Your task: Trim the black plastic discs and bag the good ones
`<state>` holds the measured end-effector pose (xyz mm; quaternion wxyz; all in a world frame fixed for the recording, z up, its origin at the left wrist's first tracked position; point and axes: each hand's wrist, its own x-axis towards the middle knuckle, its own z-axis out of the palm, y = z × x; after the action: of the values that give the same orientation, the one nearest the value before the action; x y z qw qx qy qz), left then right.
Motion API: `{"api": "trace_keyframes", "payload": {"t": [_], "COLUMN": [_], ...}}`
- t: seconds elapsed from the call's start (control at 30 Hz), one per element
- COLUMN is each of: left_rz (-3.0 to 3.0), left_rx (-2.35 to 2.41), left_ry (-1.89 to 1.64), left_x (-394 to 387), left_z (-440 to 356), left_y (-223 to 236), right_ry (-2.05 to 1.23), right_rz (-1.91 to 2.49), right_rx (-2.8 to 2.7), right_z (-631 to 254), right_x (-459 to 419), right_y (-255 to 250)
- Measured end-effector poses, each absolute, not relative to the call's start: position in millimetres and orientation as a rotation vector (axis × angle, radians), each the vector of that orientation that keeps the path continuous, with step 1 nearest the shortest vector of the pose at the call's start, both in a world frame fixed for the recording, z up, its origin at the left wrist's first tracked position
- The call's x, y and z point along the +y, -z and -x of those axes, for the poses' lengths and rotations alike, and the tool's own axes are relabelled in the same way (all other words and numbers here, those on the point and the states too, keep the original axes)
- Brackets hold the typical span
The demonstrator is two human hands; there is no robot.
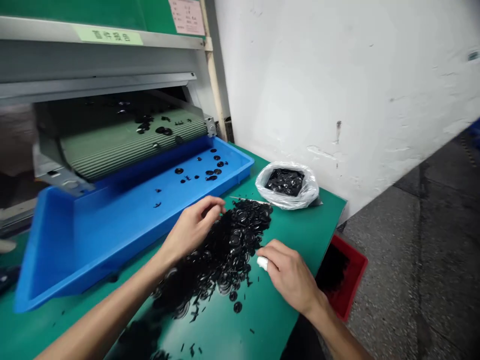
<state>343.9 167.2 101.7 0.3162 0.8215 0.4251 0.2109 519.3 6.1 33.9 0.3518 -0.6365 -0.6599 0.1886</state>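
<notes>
A heap of small black round parts (225,250) lies on the green table (270,320). My left hand (195,225) rests at the heap's left side, fingers curled and pinched together over the parts; what they hold is too small to see. On the heap's right edge sits my right hand (290,275), fingers curled, one fingertip wrapped in white tape (262,262). I cannot make out whether it grips anything.
A blue tray (123,225) with a few black parts sits left, under a ribbed green conveyor (127,142). A clear bag of black parts (287,185) stands behind the heap. A red bin (343,280) sits below the table's right edge. A white wall rises behind.
</notes>
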Motion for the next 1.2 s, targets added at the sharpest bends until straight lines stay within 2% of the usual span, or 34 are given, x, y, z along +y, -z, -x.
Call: {"api": "trace_keyframes", "payload": {"t": [0.23, 0.37, 0.5, 0.57, 0.73, 0.83, 1.2], "left_rz": [-1.984, -2.008, -1.875, -1.665, -1.188, -1.119, -1.14], "left_rx": [1.334, 1.143, 1.032, 1.085, 1.054, 0.981, 0.985], "left_ry": [-0.546, -0.69, -0.638, -0.571, -0.479, -0.507, -0.549], "left_x": [81, 37, 7, 0, 2, 2, -9], "left_z": [-239, -223, -221, -222, -227, -228, -212], "left_y": [-78, -69, -58, -52, -47, -49, -43], "right_ry": [-0.352, -0.36, -0.341, -0.494, -1.275, -1.439, -1.184], "right_rz": [1.902, 1.885, 1.715, 1.642, 1.425, 1.293, 1.397], "right_rx": [-2.08, -2.11, -1.862, -1.636, -1.062, -1.001, -1.393], "right_z": [-480, -478, -481, -476, -436, -411, -379], "right_x": [52, 57, 39, 27, -2, -14, -40], "right_y": [-53, -52, -44, -42, -42, -38, -35]}}
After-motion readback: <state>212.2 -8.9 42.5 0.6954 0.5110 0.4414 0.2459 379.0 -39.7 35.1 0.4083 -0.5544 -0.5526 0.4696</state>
